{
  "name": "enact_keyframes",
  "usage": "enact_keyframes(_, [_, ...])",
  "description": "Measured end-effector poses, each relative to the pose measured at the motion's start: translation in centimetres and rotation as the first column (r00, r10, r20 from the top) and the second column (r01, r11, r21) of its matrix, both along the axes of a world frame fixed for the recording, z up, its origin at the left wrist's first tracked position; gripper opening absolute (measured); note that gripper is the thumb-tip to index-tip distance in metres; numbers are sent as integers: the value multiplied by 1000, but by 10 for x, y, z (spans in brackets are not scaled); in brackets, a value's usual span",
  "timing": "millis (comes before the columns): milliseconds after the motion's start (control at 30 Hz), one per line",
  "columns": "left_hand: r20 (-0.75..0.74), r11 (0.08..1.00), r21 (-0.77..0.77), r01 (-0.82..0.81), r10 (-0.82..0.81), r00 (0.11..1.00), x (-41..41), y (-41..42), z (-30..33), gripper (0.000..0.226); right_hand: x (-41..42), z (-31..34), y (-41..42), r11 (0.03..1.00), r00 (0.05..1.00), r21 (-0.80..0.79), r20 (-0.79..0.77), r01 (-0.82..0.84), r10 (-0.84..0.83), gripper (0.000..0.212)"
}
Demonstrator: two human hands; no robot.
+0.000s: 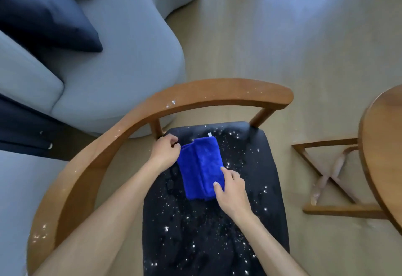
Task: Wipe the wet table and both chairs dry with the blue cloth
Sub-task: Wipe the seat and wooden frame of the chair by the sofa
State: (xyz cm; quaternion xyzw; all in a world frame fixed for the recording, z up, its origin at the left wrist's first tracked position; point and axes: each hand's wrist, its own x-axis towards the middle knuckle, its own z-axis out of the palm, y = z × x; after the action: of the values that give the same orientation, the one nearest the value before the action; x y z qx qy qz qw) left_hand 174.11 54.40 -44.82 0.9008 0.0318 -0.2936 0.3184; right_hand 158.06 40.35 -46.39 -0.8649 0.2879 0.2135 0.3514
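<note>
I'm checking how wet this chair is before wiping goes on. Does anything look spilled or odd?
Yes. Water droplets speckle the dark seat around the folded blue cloth, and more beads sit on the wooden armrest. Both hands, left hand and right hand, are on the cloth.

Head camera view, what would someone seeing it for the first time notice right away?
The bright blue cloth, folded, lies on the dark chair seat, which glitters with water drops. Both hands are on it: the left hand grips its far-left edge, the right hand touches its near-right side. The wooden backrest curves round behind, also spotted with drops.
</note>
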Motion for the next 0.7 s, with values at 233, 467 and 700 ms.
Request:
enact_keyframes(233, [27,972,222,80,-88,996,-12,55,-67,52,61,-56,61,860,975,-493,90,-133,203,81])
enact_keyframes(467, [77,975,179,130,-146,986,-23,48,-95,61,72,-91,68,786,979,-609,72,-107,190,64])
enact_keyframes(700, [75,979,184,85,-101,992,-20,43,-111,58,66,-90,49,756,977,-649,101,-79,189,55])
